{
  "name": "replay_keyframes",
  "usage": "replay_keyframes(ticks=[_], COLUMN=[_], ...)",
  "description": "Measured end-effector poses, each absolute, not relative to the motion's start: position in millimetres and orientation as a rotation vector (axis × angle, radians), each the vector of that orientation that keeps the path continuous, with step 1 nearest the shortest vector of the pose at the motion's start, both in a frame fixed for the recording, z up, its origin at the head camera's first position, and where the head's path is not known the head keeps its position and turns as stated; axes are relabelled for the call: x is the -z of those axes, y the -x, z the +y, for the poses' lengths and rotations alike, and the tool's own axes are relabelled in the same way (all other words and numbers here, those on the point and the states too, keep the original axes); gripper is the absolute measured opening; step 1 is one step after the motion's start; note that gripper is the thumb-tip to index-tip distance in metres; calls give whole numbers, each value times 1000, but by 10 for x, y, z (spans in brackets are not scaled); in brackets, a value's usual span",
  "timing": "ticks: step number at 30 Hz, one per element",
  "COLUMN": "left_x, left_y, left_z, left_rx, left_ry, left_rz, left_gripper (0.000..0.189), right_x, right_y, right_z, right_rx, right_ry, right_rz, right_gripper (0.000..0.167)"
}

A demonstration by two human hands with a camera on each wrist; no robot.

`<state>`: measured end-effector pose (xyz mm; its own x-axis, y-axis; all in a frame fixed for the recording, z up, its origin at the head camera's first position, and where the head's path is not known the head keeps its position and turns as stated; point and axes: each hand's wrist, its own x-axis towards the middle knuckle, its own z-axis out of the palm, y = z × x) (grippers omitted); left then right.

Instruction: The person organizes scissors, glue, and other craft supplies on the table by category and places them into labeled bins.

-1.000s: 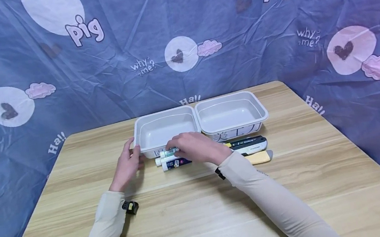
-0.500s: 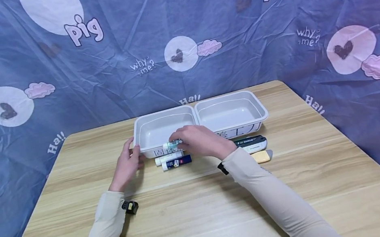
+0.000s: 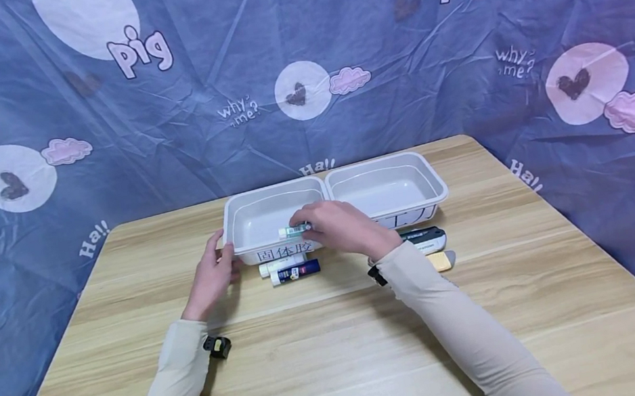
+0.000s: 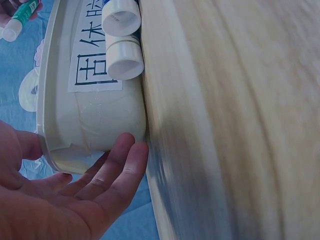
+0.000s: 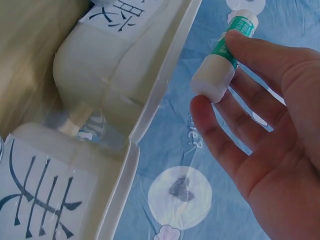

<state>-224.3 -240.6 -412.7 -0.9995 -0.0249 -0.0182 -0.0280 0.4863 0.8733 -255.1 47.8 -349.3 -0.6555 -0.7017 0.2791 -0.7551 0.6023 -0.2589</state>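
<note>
My right hand [image 3: 339,227] pinches a green-and-white glue stick [image 3: 293,232] between thumb and fingertips, just above the front rim of the left white plastic bin [image 3: 242,250]. In the right wrist view the glue stick [image 5: 215,75] is tilted, its white end nearest the fingertips. My left hand [image 3: 210,279] touches the left end of that bin; in the left wrist view its fingers [image 4: 120,172] lie fairly straight against the bin's corner. Before the bin lie a white glue stick [image 3: 283,264] and a dark blue one [image 3: 295,272].
A second white bin [image 3: 443,195] adjoins the first on the right; both bear printed Chinese labels on the front. In front of it lie utility knives, one black [image 3: 424,235], one white [image 3: 432,246], one yellow [image 3: 441,261], partly behind my right forearm. A blue patterned cloth [image 3: 309,144] hangs behind the table.
My right hand has lifted the green-and-white glue stick from beside the others, up and slightly right to the bin's front rim. My left hand has stayed at the bin.
</note>
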Motion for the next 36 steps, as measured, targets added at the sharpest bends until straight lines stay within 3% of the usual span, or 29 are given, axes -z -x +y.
replay_keyframes(ticks=[36], left_x=[4131], left_y=[2238], left_z=[-2432], left_rx=[-1571], left_ry=[60], left_rz=[2700], left_gripper=[61], right_x=[3636], right_y=[2753], right_z=[608], right_rx=[-622], right_ry=[-1172], right_rz=[-2649], right_gripper=[30])
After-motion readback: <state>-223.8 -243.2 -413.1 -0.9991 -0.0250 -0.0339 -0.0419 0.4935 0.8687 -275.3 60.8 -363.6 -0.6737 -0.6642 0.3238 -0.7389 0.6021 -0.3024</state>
